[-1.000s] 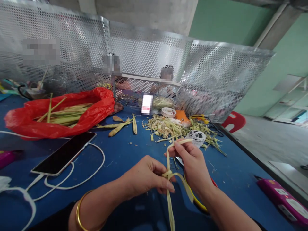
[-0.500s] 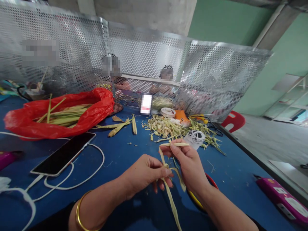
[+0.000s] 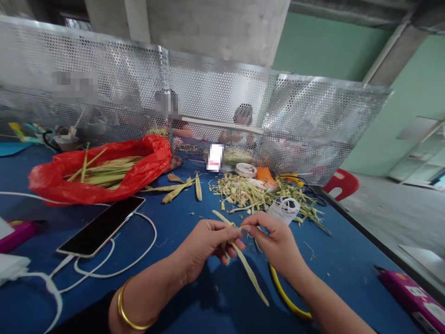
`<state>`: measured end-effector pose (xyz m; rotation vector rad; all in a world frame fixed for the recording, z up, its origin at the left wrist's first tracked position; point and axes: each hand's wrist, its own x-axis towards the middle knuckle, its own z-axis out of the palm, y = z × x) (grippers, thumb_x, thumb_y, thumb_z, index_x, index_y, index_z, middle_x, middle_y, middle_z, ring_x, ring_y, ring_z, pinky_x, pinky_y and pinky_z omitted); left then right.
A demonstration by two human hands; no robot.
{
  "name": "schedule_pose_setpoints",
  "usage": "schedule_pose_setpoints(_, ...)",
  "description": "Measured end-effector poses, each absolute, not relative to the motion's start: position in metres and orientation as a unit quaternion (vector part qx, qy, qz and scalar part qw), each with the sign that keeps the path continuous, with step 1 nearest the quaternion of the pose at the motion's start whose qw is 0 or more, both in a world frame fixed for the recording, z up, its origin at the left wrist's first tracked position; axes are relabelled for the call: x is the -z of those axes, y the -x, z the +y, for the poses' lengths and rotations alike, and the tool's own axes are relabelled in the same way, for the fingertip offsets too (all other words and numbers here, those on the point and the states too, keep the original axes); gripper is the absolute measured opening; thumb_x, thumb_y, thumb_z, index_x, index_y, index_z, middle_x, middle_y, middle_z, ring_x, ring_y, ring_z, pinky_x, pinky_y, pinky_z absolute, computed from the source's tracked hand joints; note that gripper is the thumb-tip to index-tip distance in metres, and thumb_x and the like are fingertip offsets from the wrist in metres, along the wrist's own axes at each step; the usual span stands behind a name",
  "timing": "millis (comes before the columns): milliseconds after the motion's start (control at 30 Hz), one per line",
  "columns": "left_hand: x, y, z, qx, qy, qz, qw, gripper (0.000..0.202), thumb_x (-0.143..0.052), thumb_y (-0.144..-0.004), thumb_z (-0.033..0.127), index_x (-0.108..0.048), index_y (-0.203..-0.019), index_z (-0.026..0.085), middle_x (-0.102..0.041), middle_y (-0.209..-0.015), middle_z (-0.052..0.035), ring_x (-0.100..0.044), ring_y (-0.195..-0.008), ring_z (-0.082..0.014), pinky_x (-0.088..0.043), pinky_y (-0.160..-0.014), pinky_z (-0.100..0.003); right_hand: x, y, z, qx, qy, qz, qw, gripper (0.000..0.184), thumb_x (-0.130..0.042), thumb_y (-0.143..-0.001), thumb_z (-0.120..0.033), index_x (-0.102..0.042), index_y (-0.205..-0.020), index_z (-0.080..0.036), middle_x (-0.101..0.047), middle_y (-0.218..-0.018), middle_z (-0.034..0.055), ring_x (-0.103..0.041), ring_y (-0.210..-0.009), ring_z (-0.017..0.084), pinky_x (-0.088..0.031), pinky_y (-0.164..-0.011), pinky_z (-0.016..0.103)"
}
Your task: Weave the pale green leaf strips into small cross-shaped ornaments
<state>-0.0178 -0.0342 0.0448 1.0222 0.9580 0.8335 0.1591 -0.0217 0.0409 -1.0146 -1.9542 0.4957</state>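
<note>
Pale dried plant-leaf strips [image 3: 251, 271] cross between my hands, and one long end hangs toward the lower right. My left hand [image 3: 210, 239] pinches them at the crossing with thumb and fingers; a gold bangle circles that wrist. Close against it, my right hand [image 3: 271, 234] is closed in a pinch on a strip end beside the crossing. Whether the crossing is a knot is too small to tell. Under my right forearm, part of a yellow curved handle [image 3: 287, 297] shows on the blue table [image 3: 194, 306].
A red plastic bag [image 3: 158, 153] of leaf strips stands left, near a phone [image 3: 102, 227] with white cables. Plant scraps [image 3: 239, 192], a tape roll [image 3: 246, 170] and a coil of white wire [image 3: 287, 206] lie ahead. A purple power strip [image 3: 410, 294] is right. People sit behind the perforated screen [image 3: 215, 83].
My right hand has moved down and left to the crossing. The strip's upper end, bent over to the right before, now points up-left. The view has shifted slightly.
</note>
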Motion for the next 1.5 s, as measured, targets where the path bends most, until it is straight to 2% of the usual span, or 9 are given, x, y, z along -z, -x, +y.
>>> schedule_pose_setpoints(133, -0.042, 0.016, -0.034, -0.372, -0.453, 0.442, 0.679, 0.029, -0.072, -0.067, 0.04, -0.071, -0.071, 0.012, -0.071, -0.072, -0.0076, -0.054, -0.051, -0.0095, -0.041, -0.043, -0.019, -0.036, -0.157, -0.023, -0.039, 0.419, -0.801, 0.425, 0.018, -0.052, -0.089, -0.019, -0.063, -0.075, -0.021, -0.066, -0.074, 0.0019, -0.06, -0.073, 0.017, -0.044, -0.075, 0.033)
schedule_pose_setpoints(267, -0.043, 0.016, -0.032, -0.398, -0.446, 0.45, 0.663, 0.029, -0.074, -0.064, 0.041, -0.071, -0.067, 0.013, -0.07, -0.071, -0.0064, -0.054, -0.052, -0.009, -0.041, -0.043, -0.018, -0.037, -0.158, -0.025, 0.027, 0.433, -0.781, 0.449, 0.014, -0.052, -0.089, -0.024, -0.065, -0.095, -0.022, -0.067, -0.092, 0.0063, -0.06, -0.089, 0.021, -0.044, -0.081, 0.036)
schedule_pose_setpoints(367, -0.044, 0.018, -0.029, -0.441, -0.424, 0.461, 0.643, 0.029, -0.075, -0.063, 0.041, -0.071, -0.07, 0.013, -0.068, -0.07, -0.0049, -0.054, -0.053, -0.0088, -0.041, -0.044, -0.018, -0.04, -0.159, -0.029, -0.018, 0.45, -0.769, 0.455, 0.017, -0.05, -0.09, -0.03, -0.064, -0.092, -0.021, -0.067, -0.089, 0.0058, -0.061, -0.086, 0.021, -0.045, -0.076, 0.033)
schedule_pose_setpoints(533, -0.044, 0.019, -0.026, -0.476, -0.409, 0.462, 0.627, 0.03, -0.075, -0.065, 0.04, -0.071, -0.075, 0.012, -0.068, -0.071, -0.0057, -0.055, -0.054, -0.0101, -0.042, -0.044, -0.019, -0.037, -0.151, -0.035, -0.168, 0.475, -0.797, 0.333, 0.033, -0.052, -0.088, -0.042, -0.06, -0.065, -0.02, -0.061, -0.06, -0.0011, -0.054, -0.059, 0.014, -0.039, -0.056, 0.024)
schedule_pose_setpoints(633, -0.045, 0.02, -0.028, -0.472, -0.409, 0.447, 0.64, 0.031, -0.071, -0.069, 0.04, -0.071, -0.08, 0.011, -0.068, -0.072, -0.0063, -0.056, -0.056, -0.0097, -0.043, -0.046, -0.018, -0.033, -0.147, -0.035, -0.192, 0.483, -0.792, 0.322, 0.037, -0.049, -0.089, -0.042, -0.055, -0.06, -0.019, -0.054, -0.054, -0.002, -0.049, -0.054, 0.013, -0.035, -0.052, 0.023)
schedule_pose_setpoints(867, -0.043, 0.022, -0.027, -0.449, -0.444, 0.414, 0.655, 0.03, -0.077, -0.065, 0.024, -0.07, -0.091, 0.013, -0.07, -0.083, -0.0055, -0.063, -0.071, -0.0124, -0.049, -0.063, -0.02, -0.032, -0.149, -0.036, -0.178, 0.488, -0.777, 0.355, 0.038, -0.047, -0.09, -0.042, -0.052, -0.06, -0.019, -0.053, -0.056, -0.0013, -0.048, -0.057, 0.013, -0.035, -0.055, 0.023)
schedule_pose_setpoints(1267, -0.037, 0.02, -0.025, -0.477, -0.416, 0.42, 0.65, 0.024, -0.075, -0.069, 0.028, -0.072, -0.086, 0.011, -0.068, -0.082, -0.0065, -0.057, -0.061, -0.0079, -0.042, -0.048, -0.014, -0.032, -0.146, -0.039, -0.048, 0.386, -0.856, 0.34, 0.031, -0.044, -0.092, -0.021, -0.046, -0.061, -0.019, -0.05, -0.058, -0.0026, -0.045, -0.056, 0.011, -0.037, -0.075, 0.028)
schedule_pose_setpoints(1367, -0.04, 0.019, -0.025, -0.483, -0.402, 0.429, 0.649, 0.027, -0.077, -0.066, 0.028, -0.072, -0.087, 0.011, -0.068, -0.084, -0.0077, -0.059, -0.063, -0.0091, -0.037, -0.042, -0.013, -0.034, -0.147, -0.038, 0.005, 0.417, -0.839, 0.349, 0.027, -0.044, -0.092, -0.019, -0.053, -0.067, -0.02, -0.056, -0.061, -0.0008, -0.05, -0.06, 0.013, -0.036, -0.078, 0.031)
schedule_pose_setpoints(1500, -0.045, 0.02, -0.026, -0.504, -0.387, 0.437, 0.636, 0.029, -0.079, -0.064, 0.028, -0.071, -0.088, 0.012, -0.069, -0.084, -0.0087, -0.062, -0.066, -0.0114, -0.035, -0.04, -0.012, -0.036, -0.148, -0.043, 0.148, 0.42, -0.795, 0.413, 0.018, -0.053, -0.087, -0.02, -0.061, -0.103, -0.018, -0.065, -0.094, 0.0102, -0.057, -0.09, 0.024, -0.036, -0.085, 0.039)
